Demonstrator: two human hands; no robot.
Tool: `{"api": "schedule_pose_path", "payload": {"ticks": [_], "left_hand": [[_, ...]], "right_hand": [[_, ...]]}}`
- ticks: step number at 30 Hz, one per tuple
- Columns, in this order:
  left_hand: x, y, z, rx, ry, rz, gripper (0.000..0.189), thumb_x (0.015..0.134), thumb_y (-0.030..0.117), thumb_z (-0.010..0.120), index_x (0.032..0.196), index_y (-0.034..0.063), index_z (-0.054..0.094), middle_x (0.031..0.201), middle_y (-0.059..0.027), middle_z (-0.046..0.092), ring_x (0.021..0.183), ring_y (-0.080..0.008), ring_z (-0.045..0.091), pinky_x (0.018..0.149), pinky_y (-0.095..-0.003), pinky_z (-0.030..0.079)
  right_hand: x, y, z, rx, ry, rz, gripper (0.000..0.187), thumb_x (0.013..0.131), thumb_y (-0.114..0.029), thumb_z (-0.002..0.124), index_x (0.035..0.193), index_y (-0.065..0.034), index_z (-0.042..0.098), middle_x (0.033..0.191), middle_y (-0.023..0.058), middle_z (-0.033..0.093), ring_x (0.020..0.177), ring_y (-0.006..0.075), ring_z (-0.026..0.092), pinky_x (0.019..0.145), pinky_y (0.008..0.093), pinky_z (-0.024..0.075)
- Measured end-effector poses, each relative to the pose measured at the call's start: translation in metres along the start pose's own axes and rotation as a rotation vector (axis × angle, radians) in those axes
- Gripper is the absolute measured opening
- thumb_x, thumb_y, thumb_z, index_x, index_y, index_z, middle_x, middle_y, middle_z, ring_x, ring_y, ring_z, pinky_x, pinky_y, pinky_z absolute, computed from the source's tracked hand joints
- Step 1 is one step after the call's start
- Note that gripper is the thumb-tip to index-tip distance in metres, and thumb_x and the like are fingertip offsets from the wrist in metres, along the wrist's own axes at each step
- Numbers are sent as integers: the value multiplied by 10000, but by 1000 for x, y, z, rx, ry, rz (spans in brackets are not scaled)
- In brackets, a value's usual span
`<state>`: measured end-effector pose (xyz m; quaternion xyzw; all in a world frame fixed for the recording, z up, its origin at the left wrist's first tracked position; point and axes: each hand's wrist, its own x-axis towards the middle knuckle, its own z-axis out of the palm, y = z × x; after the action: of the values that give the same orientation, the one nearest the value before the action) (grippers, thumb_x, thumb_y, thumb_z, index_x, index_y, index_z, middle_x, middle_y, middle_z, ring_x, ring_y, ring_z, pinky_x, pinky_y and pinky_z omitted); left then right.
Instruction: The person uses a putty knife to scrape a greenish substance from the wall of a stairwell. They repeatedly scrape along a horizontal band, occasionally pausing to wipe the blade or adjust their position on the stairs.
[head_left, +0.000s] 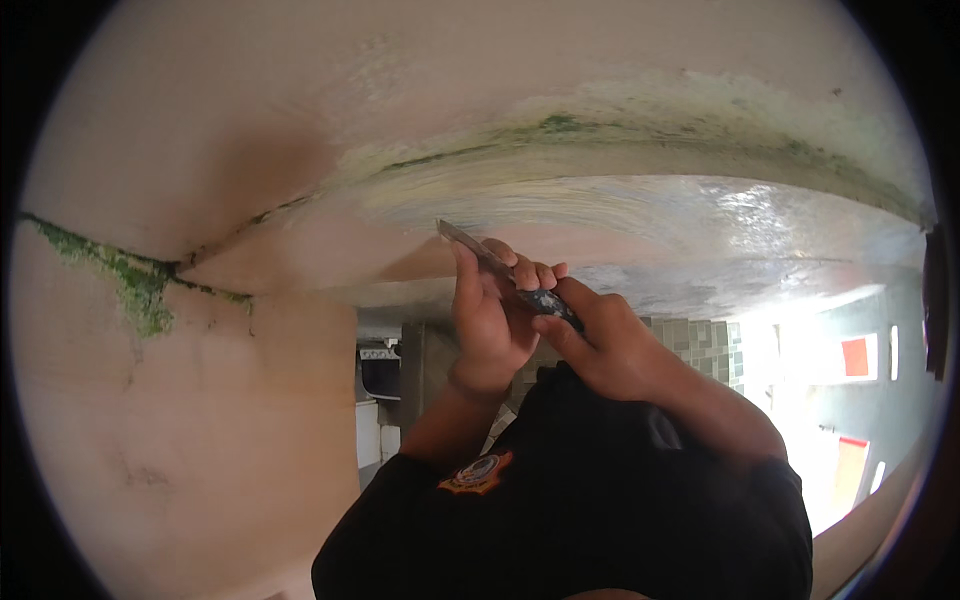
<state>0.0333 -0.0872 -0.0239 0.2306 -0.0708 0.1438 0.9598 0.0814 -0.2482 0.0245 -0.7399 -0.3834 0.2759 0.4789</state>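
Both my hands hold a scraper-like hand tool (487, 259) with a narrow metal blade and a dark, paint-spotted handle. My right hand (619, 349) is closed around the handle's lower end. My left hand (487, 315) grips the tool higher up, its fingers over the blade's side and its thumb near the tip. The tip points up and left, at a pale painted surface (420, 251) with curved streak marks. I cannot tell whether the tip touches it. Part of the handle is hidden by my fingers.
Green growth (559, 124) runs along the bend above the streaked band. More green growth (142, 292) marks the corner at left. A stove (380, 375) and grey tiles (694, 341) show beyond my arms. Bright light enters at right, near a dark-edged object (934, 300).
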Motion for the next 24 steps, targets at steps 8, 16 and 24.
{"api": "schedule_pose_path", "payload": {"ticks": [8, 16, 24], "left_hand": [[-33, -32, 17, 1162, -95, 351, 484, 960, 183, 483, 1371, -46, 369, 1446, -249, 355, 1382, -393, 328, 1160, -516, 207], [8, -14, -9, 2282, -301, 897, 821, 864, 302, 590, 1482, -74, 203, 1550, -345, 48, 1441, -527, -33, 1120, -659, -14], [-19, -70, -52, 2230, -392, 388, 818, 847, 354, 587, 1458, -80, 258, 1541, -337, 119, 1435, -537, 31, 1099, -701, 17]], "right_hand": [[-79, 100, -1, 469, 821, -270, 307, 922, -240, 583, 1107, -7, 505, 636, 7, 485, 474, 57, 409, 441, 216, 338], [-134, 159, -11, 215, 1072, 304, 356, 889, -153, 582, 1207, -3, 530, 868, 65, 568, 715, 128, 526, 640, 271, 418], [-267, 334, 27, 43, 1152, 795, 215, 887, -185, 623, 1046, -53, 561, 772, 61, 562, 618, 163, 527, 534, 317, 413]]}}
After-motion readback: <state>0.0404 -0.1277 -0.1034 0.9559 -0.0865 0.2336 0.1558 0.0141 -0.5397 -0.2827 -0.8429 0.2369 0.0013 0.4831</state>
